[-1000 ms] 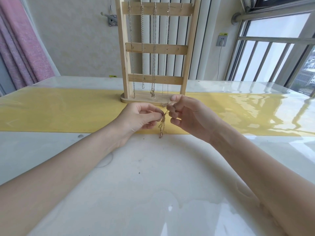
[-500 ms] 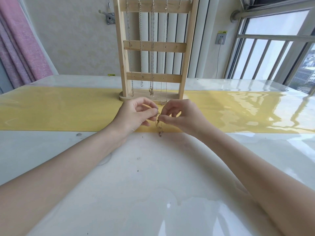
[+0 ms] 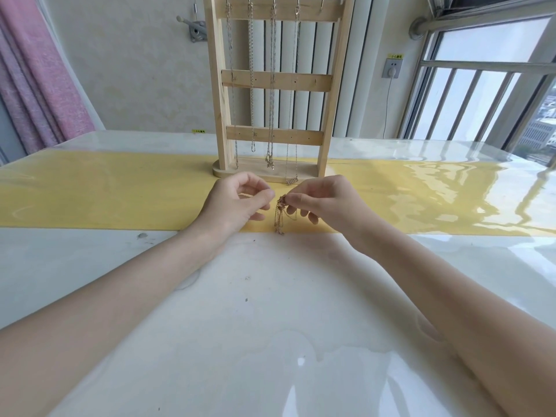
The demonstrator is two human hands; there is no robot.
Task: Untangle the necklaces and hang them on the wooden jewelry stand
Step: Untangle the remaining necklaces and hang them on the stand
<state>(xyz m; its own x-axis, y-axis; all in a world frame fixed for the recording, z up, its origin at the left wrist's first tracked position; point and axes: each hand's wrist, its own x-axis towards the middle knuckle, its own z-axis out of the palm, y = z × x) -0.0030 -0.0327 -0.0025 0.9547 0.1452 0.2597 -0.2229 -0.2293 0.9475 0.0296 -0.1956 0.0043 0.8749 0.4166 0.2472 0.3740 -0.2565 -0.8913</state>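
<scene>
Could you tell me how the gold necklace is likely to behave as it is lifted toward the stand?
The gold necklace hangs limp from the right hand, so it is probably floppy and will swing. It looks thin, so likely very light. Its bunched strands may snag again, perhaps on the chains already hanging on the wooden stand.

Two bare forearms enter from the near edge, one at the left and one at the right. No sleeve covers them up to the frame border. The left hand (image 3: pixel 237 203) and the right hand (image 3: pixel 328 200) wear no glove; fingernails look short and unpainted.
</scene>
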